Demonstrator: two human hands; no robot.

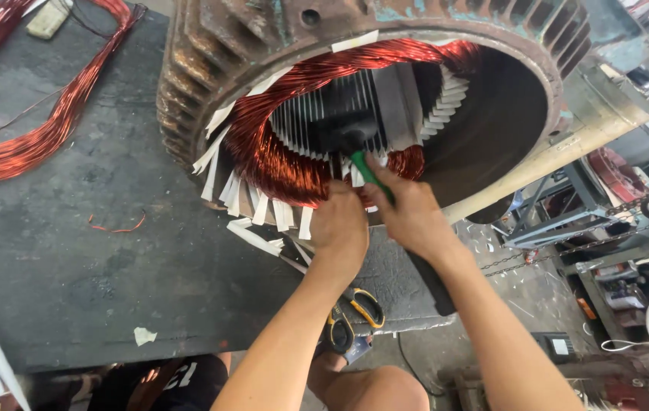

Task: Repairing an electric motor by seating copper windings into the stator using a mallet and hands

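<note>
A big rusty motor stator housing (210,68) lies on its side on a dark workbench (73,251), its bore facing me. Copper wire coils (279,156) fill the lower left of the bore, with white insulation paper strips (263,209) sticking out. My right hand (408,213) grips a rubber mallet by its green and black handle (368,173); the black mallet head (347,125) sits inside the bore against the slots. My left hand (339,224) presses on the coil ends at the bore's lower edge, right beside the other hand.
A loose bundle of copper wire (43,122) lies at the bench's far left. Yellow-handled scissors (351,316) hang by the bench's front edge. A red wire scrap (115,226) lies on the bench. Metal frames and clutter (591,221) stand on the floor at right.
</note>
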